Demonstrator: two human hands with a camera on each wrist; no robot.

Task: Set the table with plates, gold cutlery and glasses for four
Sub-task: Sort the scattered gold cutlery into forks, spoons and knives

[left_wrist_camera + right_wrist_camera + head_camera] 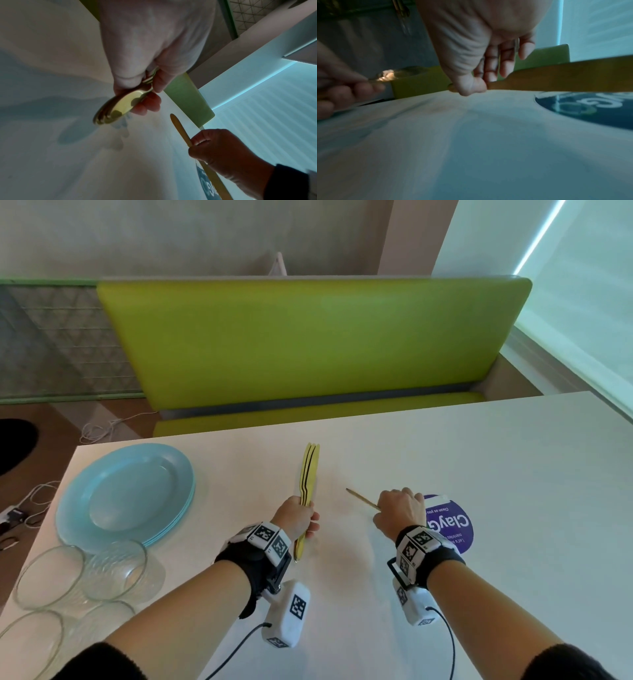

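Cutlery (pixel 309 474) glossy gold metal; plates (pixel 126 494) smooth (semi-gloss).

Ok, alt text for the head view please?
Over a white table, the left hand grips a bundle of gold cutlery and the right hand holds one gold piece. Stacked blue plates and empty glasses sit at left.

Pale blue plates (pixel 125 494); gold cutlery (pixel 309 474); lime-green bench (pixel 308 340); white table (pixel 479 474); purple sticker (pixel 452 523).
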